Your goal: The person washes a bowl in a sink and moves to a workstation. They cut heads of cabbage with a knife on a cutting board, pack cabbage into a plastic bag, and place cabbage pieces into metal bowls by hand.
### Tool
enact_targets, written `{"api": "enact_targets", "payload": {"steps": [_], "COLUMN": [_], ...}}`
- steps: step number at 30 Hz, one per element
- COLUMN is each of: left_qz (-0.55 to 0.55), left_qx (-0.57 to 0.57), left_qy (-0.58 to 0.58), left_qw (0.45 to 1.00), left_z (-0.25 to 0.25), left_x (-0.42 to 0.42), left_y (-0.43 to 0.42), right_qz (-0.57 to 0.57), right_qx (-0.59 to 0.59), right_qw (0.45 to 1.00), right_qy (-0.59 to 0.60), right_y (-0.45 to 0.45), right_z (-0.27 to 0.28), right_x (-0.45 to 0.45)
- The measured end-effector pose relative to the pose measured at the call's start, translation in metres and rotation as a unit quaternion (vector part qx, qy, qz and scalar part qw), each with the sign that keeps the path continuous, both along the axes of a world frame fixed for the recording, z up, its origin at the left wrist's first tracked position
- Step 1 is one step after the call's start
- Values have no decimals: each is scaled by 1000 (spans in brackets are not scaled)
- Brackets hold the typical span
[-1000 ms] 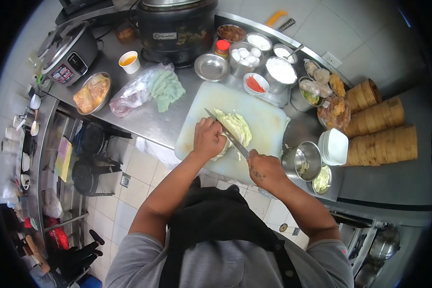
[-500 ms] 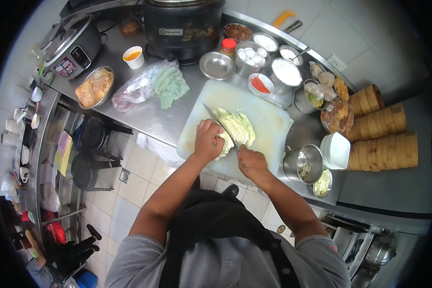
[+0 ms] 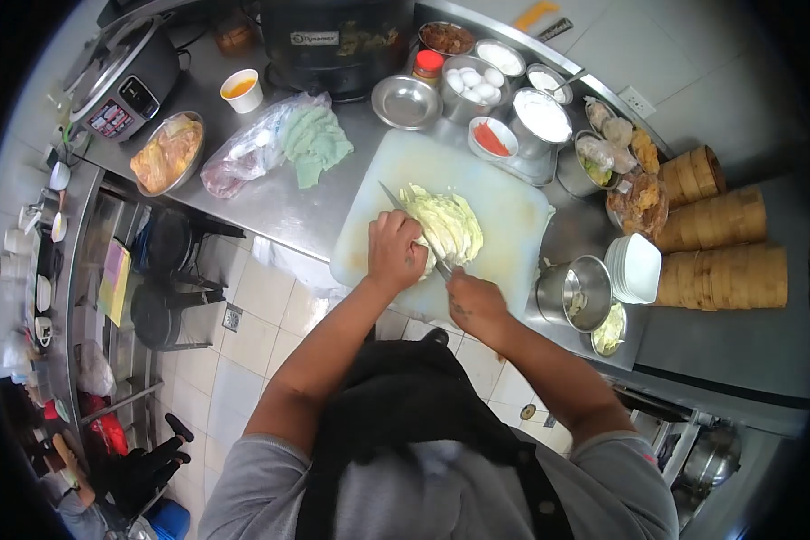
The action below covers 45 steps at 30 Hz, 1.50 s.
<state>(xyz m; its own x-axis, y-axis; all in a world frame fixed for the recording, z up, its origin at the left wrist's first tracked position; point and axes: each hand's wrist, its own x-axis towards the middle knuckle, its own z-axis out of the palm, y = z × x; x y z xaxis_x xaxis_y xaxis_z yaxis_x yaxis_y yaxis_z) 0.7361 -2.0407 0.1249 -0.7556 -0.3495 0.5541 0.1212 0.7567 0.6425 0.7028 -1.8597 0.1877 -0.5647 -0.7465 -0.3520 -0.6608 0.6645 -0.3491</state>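
Note:
A pale green cabbage (image 3: 450,223), partly cut into slices, lies on the white cutting board (image 3: 504,265). My left hand (image 3: 394,247) presses on the cabbage's left part with its fingers bent over it, hiding much of that piece. My right hand (image 3: 475,301) is wrapped round the handle of a knife (image 3: 410,212). The blade runs up and left from my right hand, past the fingertips of my left hand, between the held piece and the slices.
Behind the board stand a metal dish (image 3: 407,102), a bowl of eggs (image 3: 477,83) and a bowl of red strips (image 3: 492,139). A metal pot (image 3: 574,293) and bamboo steamers (image 3: 720,275) are at right. A bagged item (image 3: 252,148) lies left. Another person (image 3: 135,468) is at lower left.
My right hand first drew back along the knife's line toward the left and down, then shifted slightly. More slices now lie right of the blade. The view has tilted slightly.

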Motion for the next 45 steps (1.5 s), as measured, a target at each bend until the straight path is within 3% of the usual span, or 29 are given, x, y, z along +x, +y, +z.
{"api": "enact_targets", "payload": {"steps": [4, 12, 17, 20, 28, 35, 39, 41, 45], "left_qz": [-3, -19, -11, -6, -23, -37, -22, -13, -8], "left_qx": [8, -3, 15, 6, -17, 2, 7, 11, 8], "left_qy": [21, 35, 59, 69, 55, 46, 43, 38, 32], "left_qw": [1000, 999, 998, 998, 998, 998, 999, 999, 999], "left_z": [-1, -2, -3, -5, 3, 2, -6, -9, -11], "left_x": [0, 9, 10, 12, 11, 9, 8, 8, 10], "left_y": [-1, -1, 0, 0, -3, -4, -4, -5, -6], "right_qz": [-70, -27, -77, -50, -32, -13, 17, -14, -84], "right_qx": [-27, 13, 6, -7, 10, 57, 27, -20, -31], "right_qw": [997, 999, 997, 998, 998, 998, 999, 1000, 996], "right_qy": [23, 23, 18, 45, 59, 13, -2, 0, -1], "right_y": [-15, -14, -26, -26, -7, 11, -2, -14, -29], "right_z": [-36, -12, -39, -48, 71, 89, 50, -3, -38], "right_x": [4, -7, -2, -11, 5, 23, 12, 3, 12]}}
